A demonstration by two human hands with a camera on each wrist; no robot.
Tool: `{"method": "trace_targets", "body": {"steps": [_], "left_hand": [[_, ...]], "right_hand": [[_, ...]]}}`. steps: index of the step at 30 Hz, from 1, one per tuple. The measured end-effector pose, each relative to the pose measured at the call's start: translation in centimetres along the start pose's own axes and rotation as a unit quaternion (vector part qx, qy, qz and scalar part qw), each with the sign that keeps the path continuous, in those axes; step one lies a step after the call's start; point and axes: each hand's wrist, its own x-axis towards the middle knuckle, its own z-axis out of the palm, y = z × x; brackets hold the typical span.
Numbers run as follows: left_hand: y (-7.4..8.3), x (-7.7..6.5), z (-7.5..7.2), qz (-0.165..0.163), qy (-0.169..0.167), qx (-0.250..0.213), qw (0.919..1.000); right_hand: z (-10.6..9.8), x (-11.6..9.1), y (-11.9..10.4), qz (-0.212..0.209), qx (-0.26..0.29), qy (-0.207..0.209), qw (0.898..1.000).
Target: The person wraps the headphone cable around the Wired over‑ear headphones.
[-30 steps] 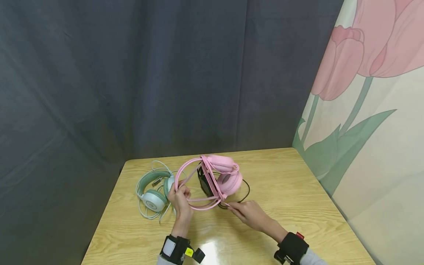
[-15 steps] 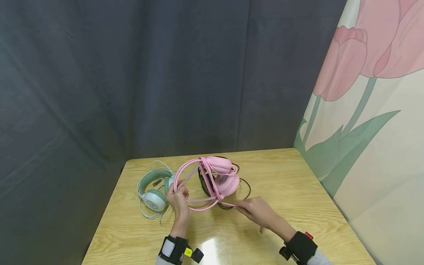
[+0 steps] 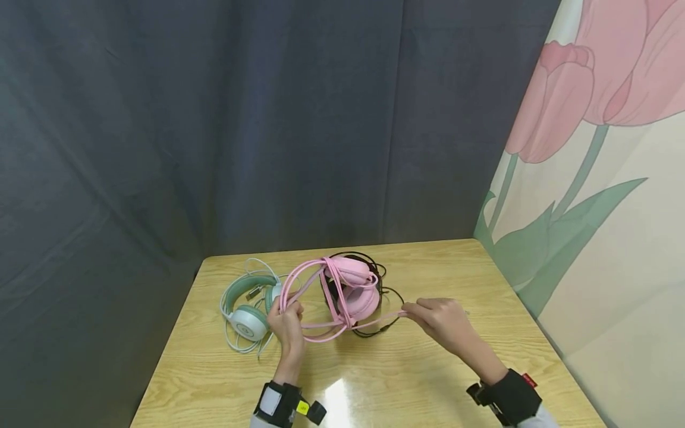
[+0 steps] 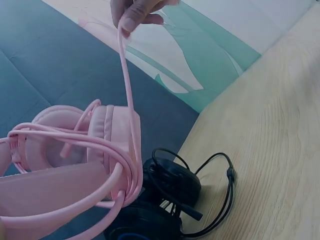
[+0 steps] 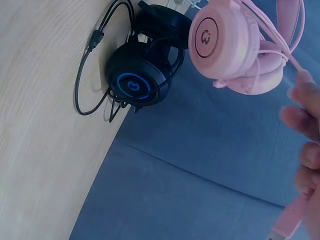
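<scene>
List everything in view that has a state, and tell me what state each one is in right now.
pink headset: lifted, its cable wound round the earcups
pink cable: free end pulled out taut to the right
left hand: grips the pink headband
right hand: pinches the cable end
black headset: lying on the table, blue ring lit
green headset: lying on the table, untouched

A light wooden table carries a mint-green headset at far left and a black headset with its cable near the middle.
</scene>
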Motion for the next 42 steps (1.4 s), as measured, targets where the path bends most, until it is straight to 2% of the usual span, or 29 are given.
{"method": "trace_targets", "body": {"steps": [4,7,9,12,16,21,25,32,35,38,42], "left_hand": [[0.1,-0.1,0.1,-0.002,-0.017,-0.011,0.9998],[0.3,-0.4,0.2,-0.005,-0.049,-0.002,0.9988],[0.3,-0.7,0.3,-0.009,-0.075,0.012,0.9971],[0.4,-1.0,0.5,-0.012,-0.120,0.030,0.9922],[0.6,-1.3,0.7,-0.010,-0.195,0.043,0.9798],[0.6,-1.3,0.6,-0.002,-0.286,0.058,0.9565],[0.5,-1.2,0.5,0.018,-0.338,0.065,0.9387],[0.1,-1.1,0.1,0.031,-0.390,0.043,0.9193],[0.2,-1.1,0.1,0.032,-0.404,0.031,0.9138],[0.2,-1.2,0.2,0.038,-0.403,0.024,0.9139],[0.3,-1.2,0.1,0.047,-0.393,0.020,0.9180]], "right_hand": [[0.0,1.1,-0.3,-0.043,-0.017,0.074,0.996],[0.3,1.7,-0.5,-0.077,-0.022,0.119,0.990],[0.6,2.0,-0.6,-0.095,-0.029,0.136,0.986],[0.9,2.6,-0.6,-0.104,-0.043,0.136,0.984],[1.2,3.2,-0.5,-0.102,-0.051,0.119,0.986],[1.3,3.4,-0.4,-0.104,-0.036,0.103,0.989],[1.3,3.3,-0.3,-0.100,-0.019,0.098,0.990],[1.0,3.4,0.2,-0.080,-0.009,0.114,0.990],[1.1,3.4,0.3,-0.074,-0.007,0.127,0.989],[1.3,3.3,0.2,-0.062,0.016,0.120,0.991],[1.5,3.0,-0.2,-0.048,0.080,0.078,0.993]]}}
